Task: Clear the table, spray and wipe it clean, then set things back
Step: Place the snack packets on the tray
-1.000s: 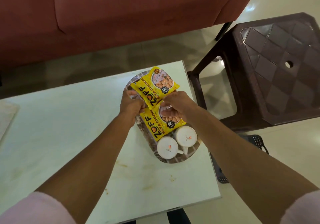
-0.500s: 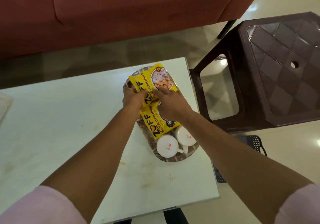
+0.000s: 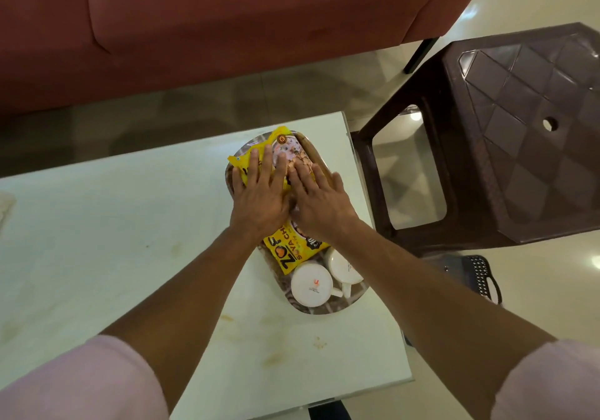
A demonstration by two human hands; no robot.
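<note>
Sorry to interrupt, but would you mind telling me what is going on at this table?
A person is pressing both hands flat on yellow snack packets lying in an oval tray: the left hand and right hand rest side by side on the far packet. A near packet and two upturned white cups share the tray. The white table shows brownish stains.

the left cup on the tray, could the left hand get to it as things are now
Probably yes. The left hand lies flat on the yellow packets, and the left cup stands upside down just nearer on the tray, with nothing over it.
</note>
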